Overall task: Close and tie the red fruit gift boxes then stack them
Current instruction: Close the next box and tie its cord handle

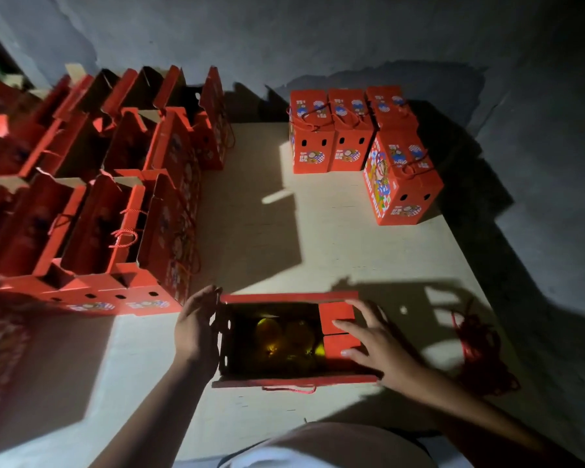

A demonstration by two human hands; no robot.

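1. Far left, a crowd of open red boxes point(92, 211) stands on the floor, flaps up, red cord handles dangling inside a couple of them. None looks closed yet.
2. Nearer the middle, the left hand point(196, 329) is cupped against the left end of the box being worked on point(284, 339), fingers bent along the end wall. Whether it grips or merely steadies, I cannot tell.
3. That box sits on the pale sheet point(318, 231) right before the person, top open, with yellowish fruit point(284, 336) dim inside.
4. The right hand point(375, 339) lies spread and flat on the folded-in right end flaps point(338, 332), pressing them down.
5. My guess: with fruit inside it will be fairly heavy, and the cardboard stiff at the creases but easily bowed. Better lifted from beneath or by both ends than by one flap.
6. Right of it lies a loose bundle of red cord point(480, 349).
7. At the back right, closed and tied boxes point(331, 140) stand together, one more point(402, 184) just in front.
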